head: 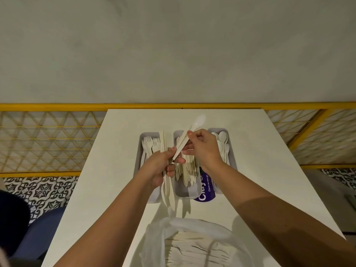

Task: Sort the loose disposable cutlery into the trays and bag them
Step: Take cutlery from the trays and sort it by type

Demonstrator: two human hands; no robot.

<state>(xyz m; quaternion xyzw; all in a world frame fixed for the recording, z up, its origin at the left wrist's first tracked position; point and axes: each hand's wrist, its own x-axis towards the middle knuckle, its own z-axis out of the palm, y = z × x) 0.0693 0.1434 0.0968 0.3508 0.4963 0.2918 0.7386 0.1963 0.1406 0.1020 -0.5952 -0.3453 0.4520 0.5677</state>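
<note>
Sorting looks well along. Three grey trays sit side by side at the middle of the white table point(115, 170): the left tray point(143, 136) holds forks, the middle tray point(185, 193) knives and the right tray point(229, 137) spoons. Bagging seems to have begun too, as the thin plastic bag point(159, 234) at the bottom centre already shows cutlery through its film.

What is left is in the hands. The left hand point(159, 166) grips a bundle point(169, 192) of long cream pieces, knives by the look, above the gap between the left and middle trays. The right hand point(204, 145) pinches one white spoon point(198, 121), its bowl raised toward the upper centre and its handle crossing the bundle — probably a stray being pulled out for the right tray.

A purple pack point(206, 189) lies between the middle and right trays, partly under the right wrist. A yellow railing point(57, 107) runs behind the table, with patterned floor tiles point(42, 189) at the lower left.
</note>
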